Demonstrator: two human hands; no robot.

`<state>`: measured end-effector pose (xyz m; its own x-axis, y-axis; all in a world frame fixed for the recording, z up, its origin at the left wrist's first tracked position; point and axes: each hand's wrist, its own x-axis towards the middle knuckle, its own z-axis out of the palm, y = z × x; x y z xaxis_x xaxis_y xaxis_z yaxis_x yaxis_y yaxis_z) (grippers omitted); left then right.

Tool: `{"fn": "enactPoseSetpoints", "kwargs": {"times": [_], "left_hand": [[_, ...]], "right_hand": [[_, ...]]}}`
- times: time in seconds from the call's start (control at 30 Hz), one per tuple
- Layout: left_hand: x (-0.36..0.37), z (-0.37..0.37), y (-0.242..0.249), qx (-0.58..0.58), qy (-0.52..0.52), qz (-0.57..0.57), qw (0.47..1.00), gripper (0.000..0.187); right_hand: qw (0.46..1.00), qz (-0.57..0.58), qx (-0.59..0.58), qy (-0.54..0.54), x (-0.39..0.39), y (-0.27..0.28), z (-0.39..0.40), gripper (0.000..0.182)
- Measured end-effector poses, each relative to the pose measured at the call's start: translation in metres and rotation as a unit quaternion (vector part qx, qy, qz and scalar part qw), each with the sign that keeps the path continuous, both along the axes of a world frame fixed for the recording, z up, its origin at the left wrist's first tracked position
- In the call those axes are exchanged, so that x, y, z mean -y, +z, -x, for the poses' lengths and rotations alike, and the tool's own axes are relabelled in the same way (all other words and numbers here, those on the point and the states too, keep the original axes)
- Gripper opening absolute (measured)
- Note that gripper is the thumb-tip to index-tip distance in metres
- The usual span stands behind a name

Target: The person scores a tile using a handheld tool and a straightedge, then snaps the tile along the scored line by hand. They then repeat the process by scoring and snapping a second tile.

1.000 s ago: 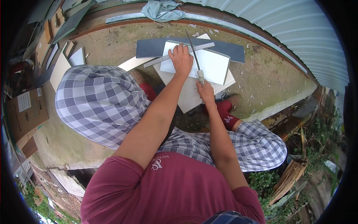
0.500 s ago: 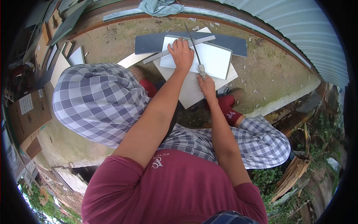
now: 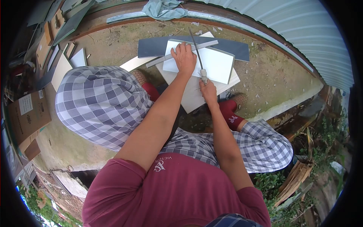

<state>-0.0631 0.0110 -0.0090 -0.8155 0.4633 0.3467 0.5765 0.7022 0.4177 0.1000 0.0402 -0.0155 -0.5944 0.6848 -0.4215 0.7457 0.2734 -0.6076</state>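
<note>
A white panel [image 3: 220, 62] lies on a dark grey board [image 3: 149, 48] and a pale board [image 3: 191, 100] in front of me. My left hand [image 3: 184, 58] presses a narrow grey bar [image 3: 207, 44] down across the panel, its fingers bent over the bar. Closed round the pale handle of a long, thin, dark-bladed tool [image 3: 199, 56] is my right hand [image 3: 208, 90]. The blade points away from me and crosses the bar just right of my left hand. Whether its edge touches the panel cannot be made out.
My feet in red socks flank the boards. Offcuts [image 3: 78, 58] and a cardboard box [image 3: 28, 115] stand at left. A blue-grey cloth [image 3: 164, 9] hangs over the far ledge. Corrugated metal sheeting [image 3: 302, 34] rises at right, and split wood [image 3: 293, 183] lies among plants lower right.
My right hand has drawn the tool slightly back towards me and a little left. My left hand stays on the bar. The whole view has shifted slightly.
</note>
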Motion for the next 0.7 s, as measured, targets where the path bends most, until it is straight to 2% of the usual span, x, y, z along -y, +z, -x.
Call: {"fn": "enactPoseSetpoints", "kwargs": {"times": [0.47, 0.7], "left_hand": [[-0.001, -0.001, 0.0, -0.002, 0.0, -0.003, 1.0, 0.033], [0.004, -0.001, 0.009, 0.003, 0.0, 0.001, 1.0, 0.033]], "right_hand": [[1.0, 0.017, -0.012, -0.008, -0.003, -0.015, -0.002, 0.038], [1.0, 0.004, -0.028, -0.007, 0.002, 0.0, -0.001, 0.038]]}}
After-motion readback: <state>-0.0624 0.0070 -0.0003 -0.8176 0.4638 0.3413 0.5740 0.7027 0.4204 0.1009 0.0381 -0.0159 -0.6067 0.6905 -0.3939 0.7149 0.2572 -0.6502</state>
